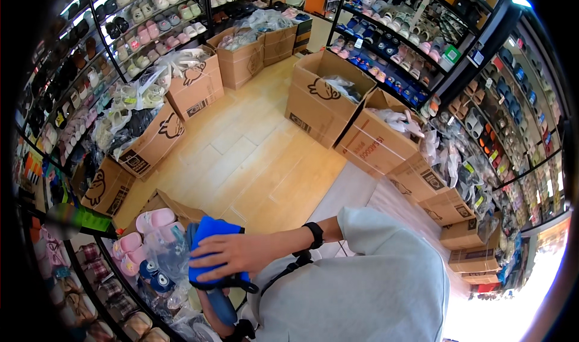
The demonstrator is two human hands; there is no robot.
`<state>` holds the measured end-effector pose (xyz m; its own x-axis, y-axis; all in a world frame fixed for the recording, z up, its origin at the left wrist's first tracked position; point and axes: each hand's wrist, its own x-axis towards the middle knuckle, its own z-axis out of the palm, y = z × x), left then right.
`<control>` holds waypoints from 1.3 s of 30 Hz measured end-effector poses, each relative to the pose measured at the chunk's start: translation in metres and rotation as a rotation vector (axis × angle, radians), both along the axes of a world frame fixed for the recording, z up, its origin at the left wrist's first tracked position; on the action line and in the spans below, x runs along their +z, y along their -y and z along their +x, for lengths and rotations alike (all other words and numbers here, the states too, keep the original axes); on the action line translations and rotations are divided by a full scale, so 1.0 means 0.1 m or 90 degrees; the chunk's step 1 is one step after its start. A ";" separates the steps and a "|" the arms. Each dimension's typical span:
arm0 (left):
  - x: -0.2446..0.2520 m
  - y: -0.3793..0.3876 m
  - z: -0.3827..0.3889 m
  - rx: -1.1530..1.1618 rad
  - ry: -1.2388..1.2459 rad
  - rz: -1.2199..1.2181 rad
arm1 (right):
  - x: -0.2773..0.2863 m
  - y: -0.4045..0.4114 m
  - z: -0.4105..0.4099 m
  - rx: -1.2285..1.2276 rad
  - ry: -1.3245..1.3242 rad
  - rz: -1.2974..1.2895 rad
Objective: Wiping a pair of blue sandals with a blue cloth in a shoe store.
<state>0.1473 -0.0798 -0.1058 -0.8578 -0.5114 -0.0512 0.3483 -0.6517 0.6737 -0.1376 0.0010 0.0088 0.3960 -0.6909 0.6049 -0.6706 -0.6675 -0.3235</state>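
Observation:
My right hand [237,258], with a black band at the wrist, lies over a bright blue item [217,229] with black trim, its fingers spread across it. Behind that item is a grey-blue slipper [221,308], showing at its upper left and below. My left hand [225,292] is mostly hidden under the blue item. A little of it shows beside the slipper, and its grip is not visible. To the left, pink clogs [132,254], dark blue children's clogs [156,276] and clear plastic bags [169,254] are heaped in an open cardboard box [158,202].
Cardboard boxes of bagged footwear line the tiled floor [239,156] on the left [154,138] and right [332,107]. Shelves of shoes rise behind them on the left [149,30] and right [384,48]. A rack of plaid slippers [108,287] stands at lower left.

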 end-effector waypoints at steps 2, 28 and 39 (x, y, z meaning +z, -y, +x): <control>-0.04 -0.12 0.18 0.191 0.268 -0.176 | -0.03 0.02 0.09 0.096 -0.050 -0.034; 0.84 -0.77 0.77 0.463 0.359 0.225 | 0.21 0.73 1.31 0.371 -0.050 0.085; 0.26 -1.30 1.16 0.613 0.280 -0.062 | 0.15 0.74 1.75 0.525 -0.205 0.036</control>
<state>0.2635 0.0499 -0.0801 -0.0058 -0.9834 -0.1813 0.4014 -0.1683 0.9003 0.0377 -0.0728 0.0241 0.9260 -0.1361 0.3521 -0.0474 -0.9673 -0.2491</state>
